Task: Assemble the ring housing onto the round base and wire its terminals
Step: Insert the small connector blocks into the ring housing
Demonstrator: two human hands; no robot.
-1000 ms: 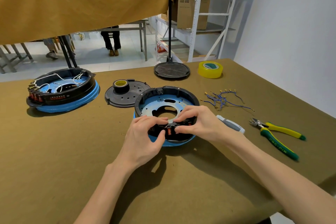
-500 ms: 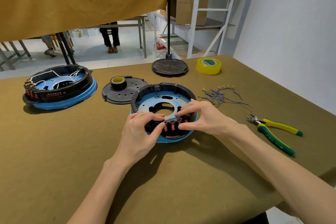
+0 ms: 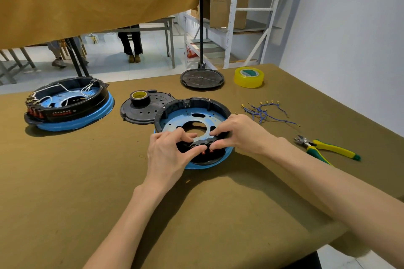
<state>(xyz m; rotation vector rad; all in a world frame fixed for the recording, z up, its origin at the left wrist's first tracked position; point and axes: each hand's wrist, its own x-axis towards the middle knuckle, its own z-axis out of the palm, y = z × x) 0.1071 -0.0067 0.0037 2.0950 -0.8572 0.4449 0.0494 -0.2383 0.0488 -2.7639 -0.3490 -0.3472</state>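
Note:
A black ring housing point(image 3: 197, 102) sits on a round blue base point(image 3: 175, 119) in the middle of the table. Both my hands are at its near edge, where a black terminal block with red parts point(image 3: 204, 148) is set. My left hand point(image 3: 169, 152) grips the block's left side with thumb and curled fingers. My right hand point(image 3: 238, 132) pinches its right side from above. A bunch of blue wires with gold terminals point(image 3: 265, 111) lies to the right of the housing.
A wired ring-and-base unit point(image 3: 67, 105) stands at the left. A black perforated lid point(image 3: 142, 111) carries a black tape roll point(image 3: 140, 96). At the back are a black disc stand point(image 3: 202, 78) and yellow tape point(image 3: 249, 77). Yellow-green cutters point(image 3: 325, 148) lie at the right.
Both hands stay on the terminal block at the housing's near edge; their fingers have shifted slightly along it. The view has drifted a little.

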